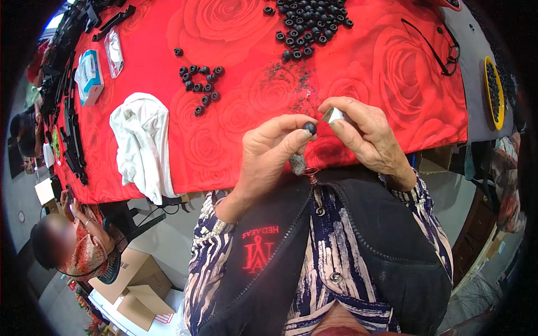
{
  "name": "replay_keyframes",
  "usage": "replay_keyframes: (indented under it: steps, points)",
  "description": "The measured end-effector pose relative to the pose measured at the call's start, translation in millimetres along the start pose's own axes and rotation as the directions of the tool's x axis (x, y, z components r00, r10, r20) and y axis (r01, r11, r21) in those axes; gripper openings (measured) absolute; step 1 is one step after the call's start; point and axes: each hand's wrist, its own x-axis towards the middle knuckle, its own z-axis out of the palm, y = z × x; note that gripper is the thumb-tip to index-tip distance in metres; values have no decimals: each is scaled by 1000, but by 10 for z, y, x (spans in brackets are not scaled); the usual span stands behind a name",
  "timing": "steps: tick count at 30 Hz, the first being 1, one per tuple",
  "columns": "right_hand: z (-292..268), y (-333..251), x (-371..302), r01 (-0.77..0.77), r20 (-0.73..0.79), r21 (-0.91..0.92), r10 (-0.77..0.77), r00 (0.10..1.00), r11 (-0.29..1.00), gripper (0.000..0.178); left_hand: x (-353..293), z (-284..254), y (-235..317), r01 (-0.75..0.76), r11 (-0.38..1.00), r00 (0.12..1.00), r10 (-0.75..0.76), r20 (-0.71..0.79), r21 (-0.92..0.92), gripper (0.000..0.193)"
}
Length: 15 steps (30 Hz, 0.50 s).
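Between the thumb and fingers of my left hand (pixel 266 151) is a small round black knob (pixel 310 129), held near the table's front edge. My right hand (pixel 370 134) is just right of it, its thumb and fingers closed on a small white piece with a greyish edge (pixel 334 115); its exact kind does not show. The two held things are close but apart. Beyond my hands, black crumbs (pixel 288 78) lie scattered on the red rose-patterned tablecloth (pixel 246 73). Farther off is a large pile of similar black knobs (pixel 311 22). A smaller group of knobs (pixel 198 87) sits to the left.
A white cloth (pixel 143 140) hangs over the front edge at left. Past it are a blue-and-white box (pixel 89 78), a clear packet (pixel 114 53) and long black parts (pixel 70 134). Glasses (pixel 448 61) and a yellow-rimmed tray (pixel 487 73) are at right. Another person (pixel 84 246) sits at left.
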Motion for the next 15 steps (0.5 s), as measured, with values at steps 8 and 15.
replay_keyframes:
  steps: [8,15]
  points:
    - [16,-27,23,-7,46,-58,10,999,998,15,-12,44,25,17,998,1000,-17,-2,53,21]
    - [-4,-5,43,-23,80,-50,27,996,998,15,7,27,4,20,999,999,-21,31,46,21]
